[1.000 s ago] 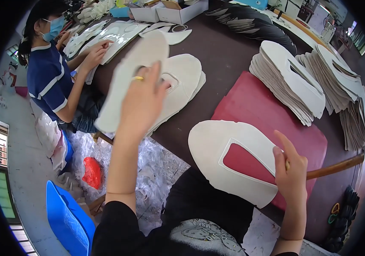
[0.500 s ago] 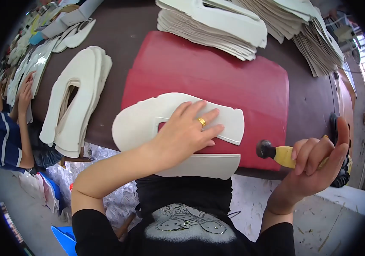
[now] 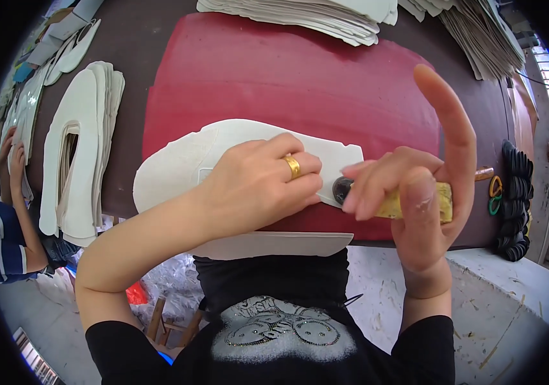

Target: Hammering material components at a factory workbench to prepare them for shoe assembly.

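A white, U-shaped shoe upper (image 3: 178, 147) lies flat across the red mat (image 3: 255, 70). My left hand (image 3: 265, 176), a gold ring on one finger, rests on the upper with its fingers curled in and pressed against it; the thumb is hidden. In my right hand (image 3: 425, 205) is a hammer (image 3: 443, 200) with a yellow-wrapped handle, gripped while the index finger sticks up. Its dark round head is at the upper's right end, by the lower edge; whether it touches cannot be told. The upper's near strip (image 3: 274, 244) hangs over the table edge in front of me.
Stacked white uppers (image 3: 72, 154) stand on the dark table at left, with more piles (image 3: 306, 16) along the back. Black ridged pieces (image 3: 515, 199) and coloured rings (image 3: 495, 194) lie at the right edge. Another person's hands (image 3: 14, 157) are at far left.
The hammer has come left, from beside the upper to its right end. My left hand's fingers have gone from spread to curled. The view has shifted, and the stacks sit higher and further left.
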